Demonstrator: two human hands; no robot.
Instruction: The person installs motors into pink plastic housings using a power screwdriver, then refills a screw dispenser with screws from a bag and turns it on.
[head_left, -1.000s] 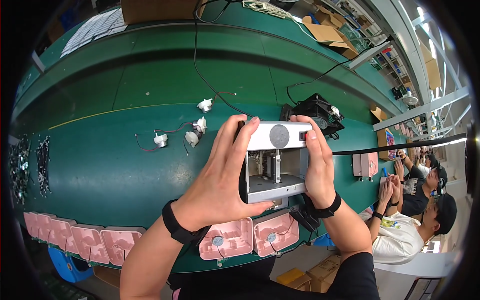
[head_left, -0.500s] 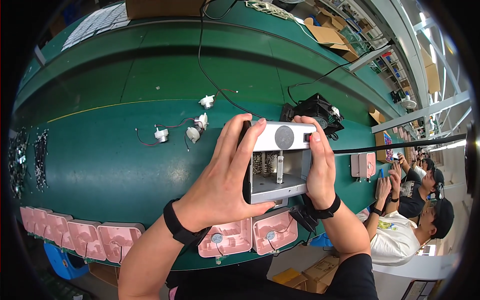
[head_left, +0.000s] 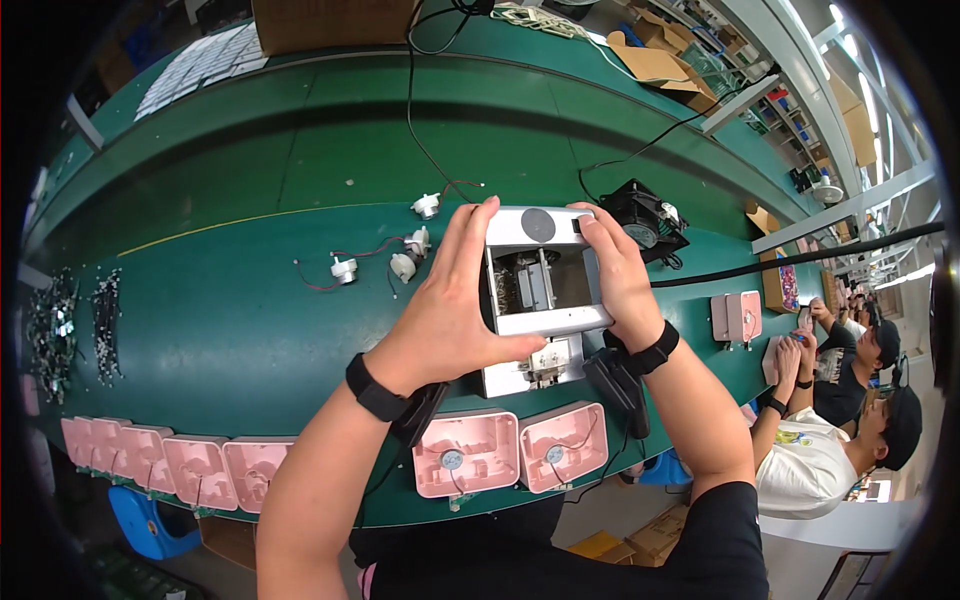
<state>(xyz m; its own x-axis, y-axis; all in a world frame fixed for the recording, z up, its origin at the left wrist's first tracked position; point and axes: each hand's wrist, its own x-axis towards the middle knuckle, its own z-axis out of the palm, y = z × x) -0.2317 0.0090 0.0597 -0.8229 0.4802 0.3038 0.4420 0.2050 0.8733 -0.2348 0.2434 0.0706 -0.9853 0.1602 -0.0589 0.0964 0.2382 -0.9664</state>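
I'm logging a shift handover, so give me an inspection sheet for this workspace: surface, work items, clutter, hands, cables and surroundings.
Surface: glossy green tabletop.
Job's things: open-sided silver metal box-shaped device, inner brackets showing.
Clutter: four round white plastic parts with thin leads; open pink plastic housings along the near edge; heaps of small dark parts at far left.
Hands: left hand grips the device's left side, right hand its right.
Cables: thick black cable entering from the right, its near end hidden; thin black cable hanging from above.
Surroundings: black fan unit beyond the device; co-worker in a white shirt at right; blue plastic stool below the bench.
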